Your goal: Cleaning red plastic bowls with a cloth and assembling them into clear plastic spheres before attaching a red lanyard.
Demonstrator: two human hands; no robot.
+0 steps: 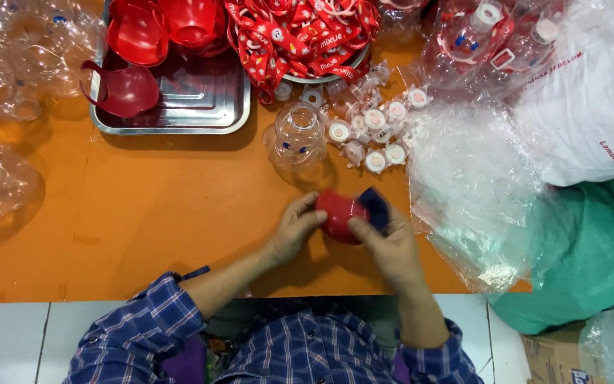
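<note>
Left hand (294, 229) — fingers curled, thumb and fingertips gripping the left side of a small rounded red plastic cup-shaped piece (340, 215). Right hand (391, 245) closed on the same piece from the right, pressing a dark blue cloth (376, 208) against it. The piece sits just above the near edge of the orange tabletop (158, 213).

Count, relative to the red piece: up-left, one rectangular steel tray (200, 107) holding three red plastic shells (136, 35); directly above, one clear plastic bottle (298, 135); up-right, about eight small clear caps with white tops (374, 135) — exact number unclear. Right, crinkled clear plastic bags (470, 185).
</note>
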